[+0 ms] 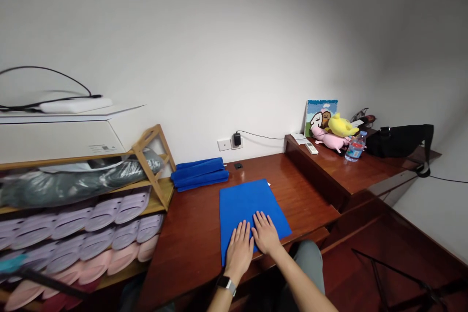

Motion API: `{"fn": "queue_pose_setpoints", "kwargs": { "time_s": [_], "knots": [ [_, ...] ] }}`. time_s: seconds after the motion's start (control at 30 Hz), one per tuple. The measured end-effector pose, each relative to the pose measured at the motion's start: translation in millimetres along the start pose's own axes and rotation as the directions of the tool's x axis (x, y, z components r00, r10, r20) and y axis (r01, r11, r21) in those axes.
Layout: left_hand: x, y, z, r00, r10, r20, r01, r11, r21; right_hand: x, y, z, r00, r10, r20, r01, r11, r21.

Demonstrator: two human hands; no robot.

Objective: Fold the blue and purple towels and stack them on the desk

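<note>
A blue cloth (246, 200), roughly square, is spread flat on the reddish-brown wooden desk (193, 234). On its near part lies my left hand (240, 248), palm down with fingers stretched out; a watch is on that wrist. My right hand (265, 234) rests flat beside it, also palm down on the cloth, fingers a little apart. Neither hand grips anything. Folded blue cloths (200, 174) lie together at the desk's back left corner, apart from both hands.
Left stands a wooden rack (155, 170) with rows of slippers (102, 214) and a white box (58, 139). A raised desk section (340, 170) at right bears plush toys (332, 139), a water bottle (355, 147) and a black bag (397, 141). A charger (237, 139) sits in the wall socket.
</note>
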State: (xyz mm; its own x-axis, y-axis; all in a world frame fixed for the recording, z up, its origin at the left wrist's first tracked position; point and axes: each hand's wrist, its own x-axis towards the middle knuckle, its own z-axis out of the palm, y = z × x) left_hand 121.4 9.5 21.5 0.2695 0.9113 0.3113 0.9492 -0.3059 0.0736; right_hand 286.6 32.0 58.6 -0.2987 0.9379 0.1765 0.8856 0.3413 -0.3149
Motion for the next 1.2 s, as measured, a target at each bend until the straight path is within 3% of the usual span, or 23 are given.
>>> {"fn": "queue_pose_setpoints", "kwargs": {
  "time_s": [0.1, 0.27, 0.37, 0.43, 0.5, 0.6, 0.73, 0.8, 0.9, 1.0, 1.1, 1.2],
  "knots": [
    [-6, -7, 2.6, 1.000, -0.001, 0.024, 0.001, 1.000, -0.002, -8, 10, 5, 1.000, 0.013, 0.002, -0.013, 1.000, -0.001],
    [-54, -51, 4.0, 0.994, -0.069, -0.087, 0.070, 0.997, 0.009, -43, 61, -4, 0.993, 0.120, 0.004, -0.119, 0.991, -0.066],
    [-79, -69, -1.2, 0.992, -0.035, -0.121, 0.037, 0.999, 0.011, -58, 80, -12, 0.986, 0.156, 0.052, -0.152, 0.986, -0.060],
    [-82, -72, -5.0, 0.991, -0.006, -0.134, 0.007, 1.000, 0.003, -57, 83, -17, 0.985, 0.164, 0.052, -0.162, 0.986, -0.049],
    [-68, -70, -7.6, 0.990, -0.005, -0.144, 0.003, 1.000, -0.014, -42, 76, -22, 0.985, 0.170, 0.001, -0.170, 0.985, -0.036],
    [-15, -57, -9.4, 0.991, -0.024, -0.132, 0.018, 0.998, -0.052, 2, 48, -27, 0.989, 0.137, -0.061, -0.138, 0.990, -0.007],
    [70, -39, -6.7, 0.999, -0.044, 0.012, 0.045, 0.995, -0.087, 68, 7, -15, 0.999, 0.033, 0.011, -0.033, 0.999, 0.036],
    [93, -41, -2.1, 0.993, -0.066, 0.099, 0.074, 0.994, -0.083, 87, 2, -4, 0.998, 0.032, 0.051, -0.034, 0.999, 0.038],
    [89, -66, 8.9, 0.981, -0.157, 0.118, 0.164, 0.985, -0.051, 88, 25, 7, 0.990, 0.113, 0.082, -0.113, 0.994, -0.010],
    [51, -108, 20.9, 0.967, -0.249, 0.051, 0.250, 0.968, -0.019, 68, 71, 3, 0.963, 0.254, 0.094, -0.247, 0.966, -0.079],
    [19, -146, 24.7, 0.970, -0.241, -0.032, 0.240, 0.971, -0.014, 48, 107, -9, 0.942, 0.323, 0.093, -0.313, 0.944, -0.101],
    [27, -157, 15.9, 0.962, -0.231, -0.144, 0.228, 0.973, -0.035, 49, 110, -20, 0.957, 0.288, 0.029, -0.285, 0.955, -0.083]
  ]
}}
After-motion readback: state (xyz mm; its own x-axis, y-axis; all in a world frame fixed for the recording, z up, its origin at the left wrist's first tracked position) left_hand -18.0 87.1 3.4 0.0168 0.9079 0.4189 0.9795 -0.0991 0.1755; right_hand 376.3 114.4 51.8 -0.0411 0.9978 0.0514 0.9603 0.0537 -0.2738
